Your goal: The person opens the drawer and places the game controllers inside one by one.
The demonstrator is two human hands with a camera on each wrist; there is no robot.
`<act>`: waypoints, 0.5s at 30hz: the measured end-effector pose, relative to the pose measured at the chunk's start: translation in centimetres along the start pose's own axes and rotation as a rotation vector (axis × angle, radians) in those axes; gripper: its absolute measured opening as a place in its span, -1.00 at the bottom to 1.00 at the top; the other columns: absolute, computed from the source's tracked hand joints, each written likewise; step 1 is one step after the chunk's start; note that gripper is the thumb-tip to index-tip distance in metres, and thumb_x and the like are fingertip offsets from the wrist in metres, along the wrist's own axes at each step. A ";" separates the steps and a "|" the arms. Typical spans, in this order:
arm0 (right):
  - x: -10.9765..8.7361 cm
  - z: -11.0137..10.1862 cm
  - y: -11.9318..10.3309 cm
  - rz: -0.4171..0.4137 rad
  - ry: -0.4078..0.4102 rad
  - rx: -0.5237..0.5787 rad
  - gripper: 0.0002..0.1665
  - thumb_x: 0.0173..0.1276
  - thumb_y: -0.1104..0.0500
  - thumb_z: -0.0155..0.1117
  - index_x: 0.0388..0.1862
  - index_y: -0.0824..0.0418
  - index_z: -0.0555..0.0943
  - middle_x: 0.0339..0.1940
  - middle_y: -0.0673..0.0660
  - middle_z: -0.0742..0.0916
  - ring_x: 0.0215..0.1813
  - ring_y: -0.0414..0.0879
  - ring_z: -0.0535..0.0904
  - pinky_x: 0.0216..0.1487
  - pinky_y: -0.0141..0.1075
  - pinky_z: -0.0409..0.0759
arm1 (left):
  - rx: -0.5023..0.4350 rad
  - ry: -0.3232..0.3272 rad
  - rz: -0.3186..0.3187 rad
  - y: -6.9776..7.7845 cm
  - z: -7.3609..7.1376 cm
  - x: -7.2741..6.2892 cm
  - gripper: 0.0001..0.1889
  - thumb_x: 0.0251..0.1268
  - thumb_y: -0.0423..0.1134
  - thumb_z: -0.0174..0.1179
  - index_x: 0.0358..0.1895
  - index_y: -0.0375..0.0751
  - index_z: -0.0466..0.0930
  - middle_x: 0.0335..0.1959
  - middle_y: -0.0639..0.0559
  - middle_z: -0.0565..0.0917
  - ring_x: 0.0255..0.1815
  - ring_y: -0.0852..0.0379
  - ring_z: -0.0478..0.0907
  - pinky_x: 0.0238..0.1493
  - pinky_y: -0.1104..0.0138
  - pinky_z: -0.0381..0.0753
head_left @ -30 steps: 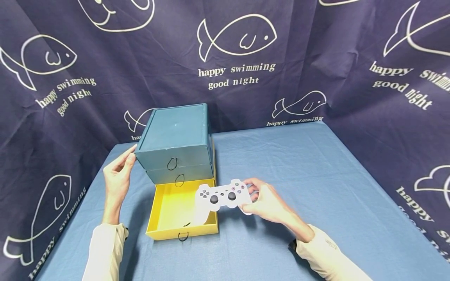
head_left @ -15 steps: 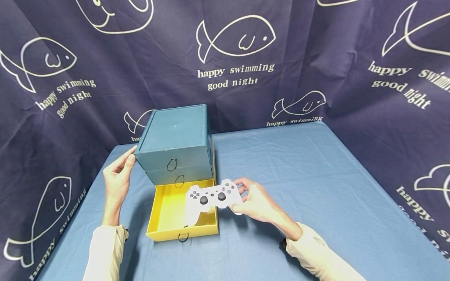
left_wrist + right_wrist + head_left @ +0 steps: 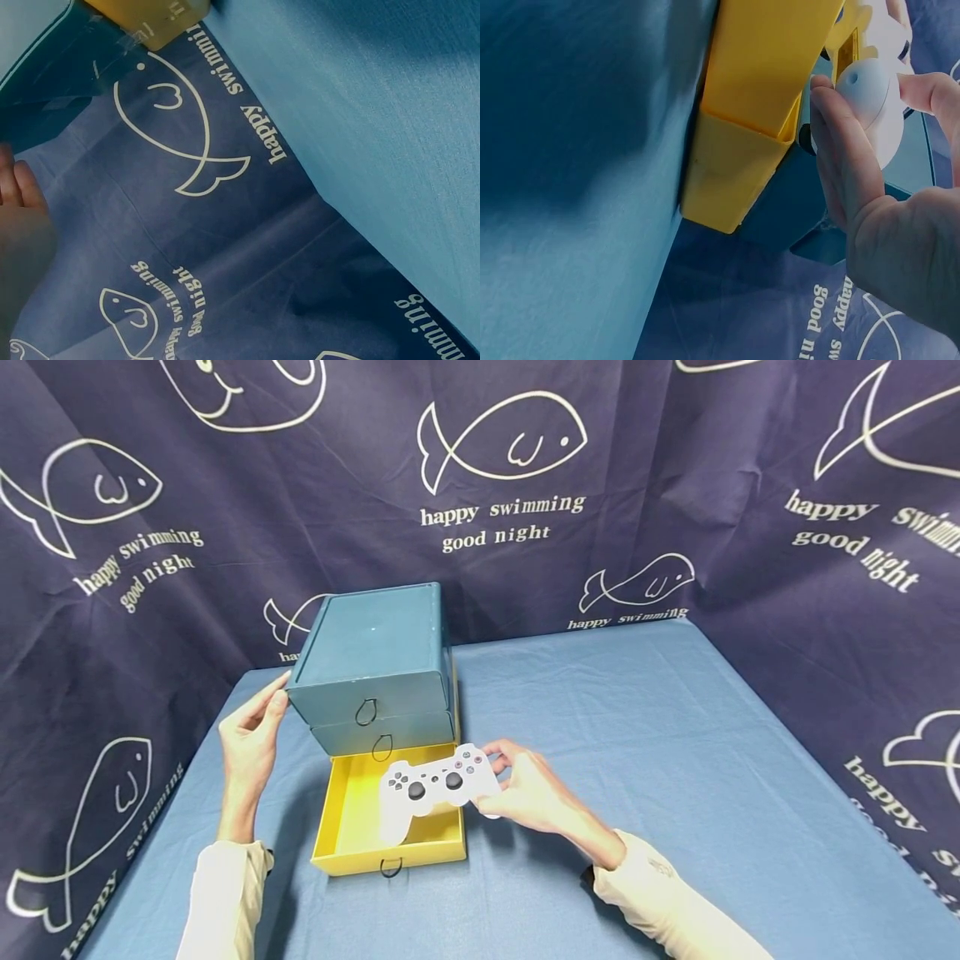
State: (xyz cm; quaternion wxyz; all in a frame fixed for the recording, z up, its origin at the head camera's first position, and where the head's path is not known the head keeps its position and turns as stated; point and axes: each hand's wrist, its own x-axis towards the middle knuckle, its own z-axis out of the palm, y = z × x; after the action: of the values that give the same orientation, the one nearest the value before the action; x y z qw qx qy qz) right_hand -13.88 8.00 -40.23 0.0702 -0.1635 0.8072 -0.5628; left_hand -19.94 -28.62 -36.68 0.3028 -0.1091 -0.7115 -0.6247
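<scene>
In the head view my right hand (image 3: 528, 789) grips a white game controller (image 3: 472, 778) by its right end, thumb and fingers on either side. The controller overlaps the pulled-out yellow drawer (image 3: 322, 843) and its right side wall in this view. From the right wrist view, one rounded handle of the controller (image 3: 870, 90) shows between thumb and fingers, above the yellow box side. My left hand (image 3: 247, 752) rests its fairly straight fingertips at the front left corner of the stacked teal drawer box (image 3: 367, 635). Only a few of its fingers (image 3: 22, 184) appear in the left wrist view.
Two closed teal drawer fronts with black loop pulls (image 3: 366, 712) stand above the yellow drawer. A third loop (image 3: 390, 867) hangs on the yellow front. Blue cloth (image 3: 585, 718) covers the table, and a dark fish-print curtain (image 3: 637, 460) rises behind and at both sides.
My right hand has carried the controller leftward, farther over the yellow drawer. My left hand and the drawer stack have stayed in place.
</scene>
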 end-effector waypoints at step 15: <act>1.0 1.3 -1.0 -0.013 0.002 -0.035 -0.27 -0.03 0.35 0.46 0.22 0.36 0.54 -0.22 0.13 0.65 -0.40 -0.11 0.71 -0.48 -0.23 0.65 | -0.005 0.003 0.003 -0.1 0.0 -0.1 -0.67 0.49 -0.40 0.24 0.22 -0.44 0.64 -0.14 0.20 0.81 -0.12 0.27 0.69 0.10 0.45 0.50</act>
State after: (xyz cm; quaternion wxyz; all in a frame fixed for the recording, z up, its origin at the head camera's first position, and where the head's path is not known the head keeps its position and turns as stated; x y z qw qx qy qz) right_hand -14.20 6.17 -39.66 0.0630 -0.1697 0.8159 -0.5491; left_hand -19.91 -28.62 -36.77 0.3047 -0.1100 -0.7094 -0.6260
